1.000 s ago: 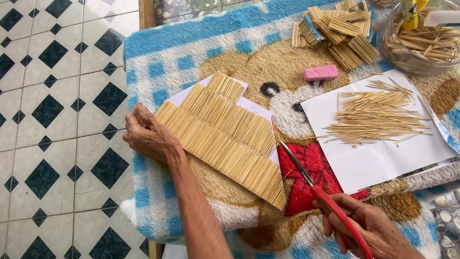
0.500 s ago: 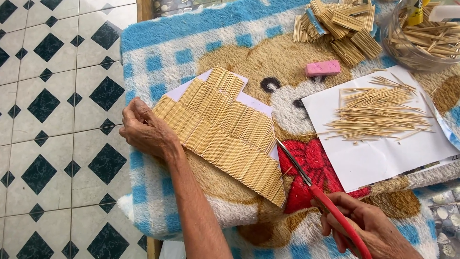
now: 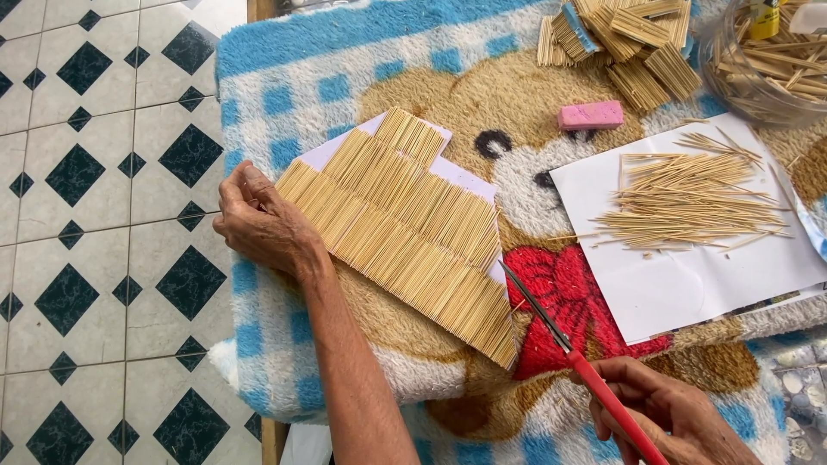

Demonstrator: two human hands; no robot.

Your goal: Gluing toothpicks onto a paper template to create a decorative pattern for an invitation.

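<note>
item: stick panel (image 3: 405, 237) on blanket (image 3: 276, 77). my left hand (image 3: 263, 224) pressed flat on its edge; my right hand (image 3: 668, 418) gripping red scissors (image 3: 573, 353), blades at panel's lower right edge. step, i judge: trimming; needs steady hold.

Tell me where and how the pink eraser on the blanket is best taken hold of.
Pinch the pink eraser across its two long sides, coming straight down from above. It lies flat on the fluffy blanket, a small rectangular block with its long axis running left to right and open space around it, so a narrow grip across the short width probably fits best.
</note>
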